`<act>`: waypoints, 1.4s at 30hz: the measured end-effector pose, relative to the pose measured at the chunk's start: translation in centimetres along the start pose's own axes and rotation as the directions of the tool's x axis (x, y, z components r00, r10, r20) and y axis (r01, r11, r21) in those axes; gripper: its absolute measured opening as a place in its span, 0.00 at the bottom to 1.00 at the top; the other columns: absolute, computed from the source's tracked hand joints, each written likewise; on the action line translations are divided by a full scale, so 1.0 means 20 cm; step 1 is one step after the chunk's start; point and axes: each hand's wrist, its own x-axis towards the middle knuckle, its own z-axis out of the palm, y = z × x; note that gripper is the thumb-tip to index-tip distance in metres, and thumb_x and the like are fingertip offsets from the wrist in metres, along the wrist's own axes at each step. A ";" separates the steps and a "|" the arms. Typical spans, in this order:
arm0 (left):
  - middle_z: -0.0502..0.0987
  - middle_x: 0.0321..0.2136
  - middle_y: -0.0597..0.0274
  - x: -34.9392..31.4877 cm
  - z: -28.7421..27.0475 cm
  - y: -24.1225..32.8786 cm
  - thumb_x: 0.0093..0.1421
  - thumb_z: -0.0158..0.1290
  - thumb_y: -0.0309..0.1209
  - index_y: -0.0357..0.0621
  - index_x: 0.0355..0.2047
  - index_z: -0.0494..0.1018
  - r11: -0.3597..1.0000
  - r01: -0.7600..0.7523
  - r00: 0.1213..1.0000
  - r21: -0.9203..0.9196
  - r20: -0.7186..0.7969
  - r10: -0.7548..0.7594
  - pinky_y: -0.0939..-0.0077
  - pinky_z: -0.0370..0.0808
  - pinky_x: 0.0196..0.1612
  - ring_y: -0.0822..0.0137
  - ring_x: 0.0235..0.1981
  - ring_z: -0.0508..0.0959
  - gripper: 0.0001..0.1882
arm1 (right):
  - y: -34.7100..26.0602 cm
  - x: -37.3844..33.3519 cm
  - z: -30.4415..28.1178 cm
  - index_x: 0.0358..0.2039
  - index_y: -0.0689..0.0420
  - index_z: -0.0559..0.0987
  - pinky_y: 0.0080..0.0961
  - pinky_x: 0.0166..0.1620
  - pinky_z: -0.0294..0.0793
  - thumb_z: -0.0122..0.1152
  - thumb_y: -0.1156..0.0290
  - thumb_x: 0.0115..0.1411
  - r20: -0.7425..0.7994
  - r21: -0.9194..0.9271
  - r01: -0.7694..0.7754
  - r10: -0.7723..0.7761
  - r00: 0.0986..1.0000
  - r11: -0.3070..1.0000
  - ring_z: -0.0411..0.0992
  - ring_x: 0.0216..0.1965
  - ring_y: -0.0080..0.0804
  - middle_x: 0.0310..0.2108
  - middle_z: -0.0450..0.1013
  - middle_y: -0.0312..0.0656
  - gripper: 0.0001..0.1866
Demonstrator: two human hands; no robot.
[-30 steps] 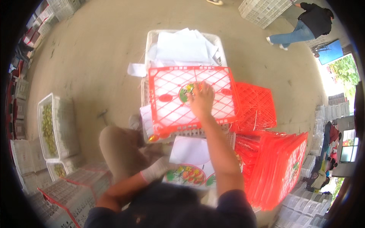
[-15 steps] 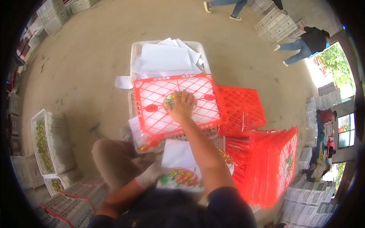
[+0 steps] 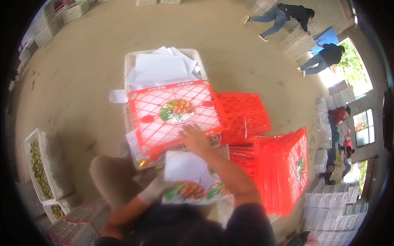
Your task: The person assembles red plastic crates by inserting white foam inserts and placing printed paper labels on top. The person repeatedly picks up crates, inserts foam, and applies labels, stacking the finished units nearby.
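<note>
A red lattice lid [image 3: 201, 95] lies in front of me, with white paper showing through its openings. A colourful oval sticker with fruit on it [image 3: 177, 111] sits at the lid's middle. My bare right hand [image 3: 195, 139] rests at the lid's near edge, fingers spread and holding nothing. My left hand [image 3: 155, 190], in a pale glove, is low beside the left edge of a sheet of oval stickers [image 3: 188, 167]; its fingers are blurred, so its grip is unclear. The sheet lies close to my lap, partly bare white, with several stickers on it.
A white crate [image 3: 130, 65] with loose white sheets [image 3: 162, 67] stands beyond the lid. Red lids are stacked at right [image 3: 273, 174], others lying behind them [image 3: 244, 115]. Crates of round green fruit [image 3: 39, 168] stand left. Two people [image 3: 279, 18] bend near crates far right.
My right hand has drawn back from the oval sticker to the lid's near edge, uncovering the sticker. The whole view has shifted, and my left hand stays by the sticker sheet.
</note>
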 end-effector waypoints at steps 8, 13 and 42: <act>0.78 0.51 0.51 0.06 -0.28 -0.24 0.57 0.60 0.20 0.33 0.58 0.69 0.989 0.045 0.998 0.140 0.029 -0.049 0.61 0.79 0.54 0.59 0.50 0.80 0.28 | 0.03 0.08 -0.24 0.49 0.61 0.77 0.41 0.52 0.72 0.56 0.71 0.57 -0.251 -0.038 -0.007 -0.003 0.968 0.999 0.70 0.54 0.46 0.51 0.73 0.51 0.19; 0.78 0.50 0.47 0.07 -0.20 -0.23 0.57 0.56 0.20 0.31 0.58 0.67 0.979 0.028 0.999 0.200 0.022 -0.033 0.59 0.82 0.50 0.55 0.46 0.82 0.27 | 0.23 0.20 -0.43 0.46 0.61 0.77 0.40 0.50 0.72 0.56 0.71 0.56 -0.481 -0.034 -0.088 0.060 0.874 0.996 0.73 0.46 0.43 0.43 0.75 0.46 0.16; 0.81 0.45 0.52 0.20 -0.46 -0.32 0.62 0.50 0.24 0.29 0.53 0.72 0.757 -0.101 0.991 0.645 0.128 0.023 0.69 0.81 0.47 0.63 0.43 0.83 0.19 | 0.21 -2.26 -0.90 0.54 0.63 0.75 0.42 0.58 0.72 0.48 0.84 0.58 -0.407 -0.151 -0.973 0.886 0.220 0.172 0.71 0.56 0.52 0.53 0.74 0.52 0.22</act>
